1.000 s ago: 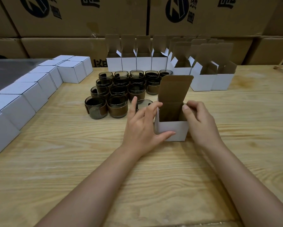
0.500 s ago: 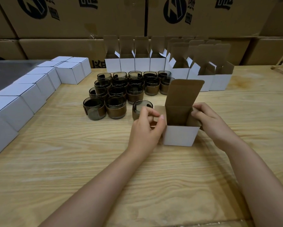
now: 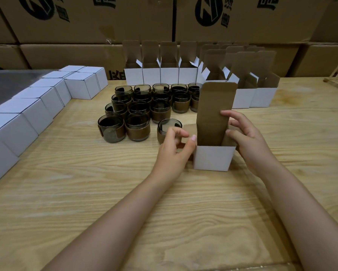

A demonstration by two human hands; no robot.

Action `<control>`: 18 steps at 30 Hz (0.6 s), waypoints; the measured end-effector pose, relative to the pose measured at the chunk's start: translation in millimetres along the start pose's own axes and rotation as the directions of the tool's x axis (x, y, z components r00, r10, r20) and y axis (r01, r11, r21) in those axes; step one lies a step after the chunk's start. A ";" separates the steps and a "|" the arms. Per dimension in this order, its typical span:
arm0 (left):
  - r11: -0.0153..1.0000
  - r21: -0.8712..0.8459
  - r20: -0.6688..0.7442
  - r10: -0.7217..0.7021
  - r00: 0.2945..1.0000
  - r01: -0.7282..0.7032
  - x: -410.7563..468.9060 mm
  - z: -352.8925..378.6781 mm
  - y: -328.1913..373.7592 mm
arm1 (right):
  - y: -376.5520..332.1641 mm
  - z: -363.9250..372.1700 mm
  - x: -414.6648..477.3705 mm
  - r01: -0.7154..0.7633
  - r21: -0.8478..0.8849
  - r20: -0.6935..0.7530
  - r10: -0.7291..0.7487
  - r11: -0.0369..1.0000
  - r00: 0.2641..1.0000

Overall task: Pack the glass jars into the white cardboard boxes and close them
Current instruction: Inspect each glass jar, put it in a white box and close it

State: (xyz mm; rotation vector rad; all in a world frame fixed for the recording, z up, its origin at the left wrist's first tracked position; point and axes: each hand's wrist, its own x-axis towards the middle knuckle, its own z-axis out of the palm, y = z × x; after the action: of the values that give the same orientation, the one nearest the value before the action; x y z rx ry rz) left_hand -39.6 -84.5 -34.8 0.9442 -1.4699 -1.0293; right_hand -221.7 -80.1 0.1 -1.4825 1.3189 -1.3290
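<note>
Open box: a white cardboard box (image 3: 214,157) is stood on the wooden table (image 3: 86,182), its tall brown lid flap (image 3: 216,112) raised upright.
Left hand (image 3: 173,153): it is placed against the box's left wall, thumb tip touching the top left corner; the fingers are curled loosely and nothing is gripped.
Right hand (image 3: 246,139): the box's right side is clasped, with the thumb at the right side flap and a fingertip laid on the upright lid flap.
Nearest jar (image 3: 169,128): a dark glass jar is stood just left of the box, behind the left hand's fingers.
Other jars (image 3: 142,106): they are grouped in rows further back.
Closed boxes (image 3: 27,110): they are lined along the left edge.
Empty open boxes (image 3: 183,75): they are ranged behind the jars.
</note>
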 end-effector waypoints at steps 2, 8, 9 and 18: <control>1.000 0.007 0.006 0.003 1.000 -0.003 0.4 -0.8 -0.8 | -3.2 -1.2 2.6 -0.060 0.056 0.008 0.060 0.997 0.998; 0.997 0.037 0.054 0.063 0.997 -0.065 -1.5 -0.4 0.8 | -5.4 -6.9 6.7 -0.239 0.126 0.030 0.237 0.963 0.971; 0.998 0.032 0.062 0.053 0.997 -0.055 -1.9 -0.2 0.9 | -5.0 -7.1 6.6 -0.245 0.134 0.030 0.243 0.960 0.970; 0.991 0.127 0.229 -0.063 0.971 0.034 -4.0 -4.8 0.8 | -4.8 -3.4 -1.1 -0.229 0.055 0.013 0.229 0.972 0.973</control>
State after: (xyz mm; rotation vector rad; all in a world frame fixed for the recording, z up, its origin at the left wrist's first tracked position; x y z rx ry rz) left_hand -34.3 -81.1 -35.0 0.9752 -1.7279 -1.1261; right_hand -223.9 -77.7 5.1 -1.2536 1.3903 -1.2003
